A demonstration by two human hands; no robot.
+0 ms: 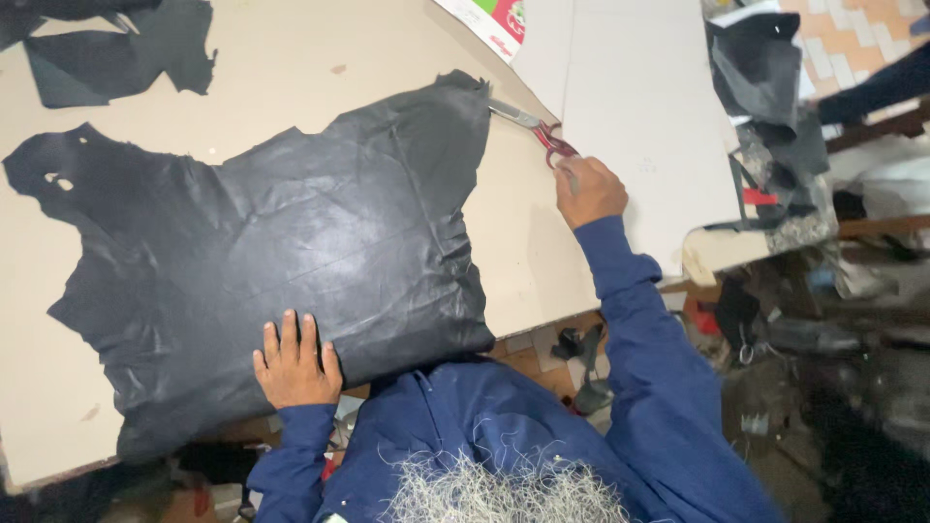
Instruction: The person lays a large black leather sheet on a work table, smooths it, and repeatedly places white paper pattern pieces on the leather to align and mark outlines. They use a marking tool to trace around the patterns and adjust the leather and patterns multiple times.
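A large piece of black leather [281, 252] lies spread on the beige table [291, 58]. My left hand [294, 363] rests flat on its near edge, fingers apart. My right hand [587, 189] grips red-handled scissors [538, 129], whose blades point at the leather's far right corner and touch its edge. Both arms are in blue sleeves.
More black leather scraps [116, 48] lie at the table's far left. A white board [639, 107] covers the right part of the table. A red and white packet [494, 19] sits at the far edge. Dark material and clutter [775, 107] pile up at the right.
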